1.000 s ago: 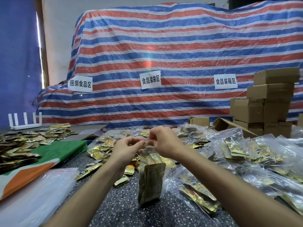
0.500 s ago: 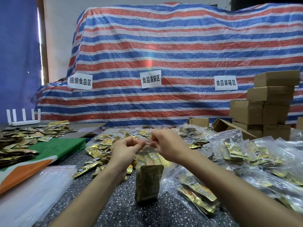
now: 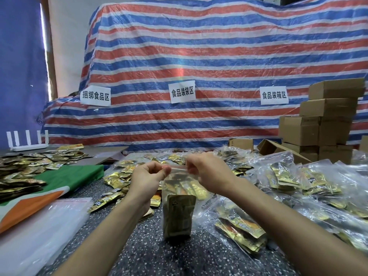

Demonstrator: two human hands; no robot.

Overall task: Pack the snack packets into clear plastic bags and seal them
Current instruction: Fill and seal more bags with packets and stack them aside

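Over the middle of the speckled dark tabletop (image 3: pixel 159 255), the left hand (image 3: pixel 148 180) and the right hand (image 3: pixel 207 172) are each pinching one end of the top strip of a clear plastic zip bag (image 3: pixel 177 184), fingertips closed on it. The bag is showing gold foil snack packets (image 3: pixel 180 214) inside and is hanging upright, long axis running 12 to 6 o'clock, mouth pointing to 12. Filled clear bags (image 3: pixel 282 176) are piling at 3 o'clock, loose gold packets (image 3: pixel 115 180) lying at 10.
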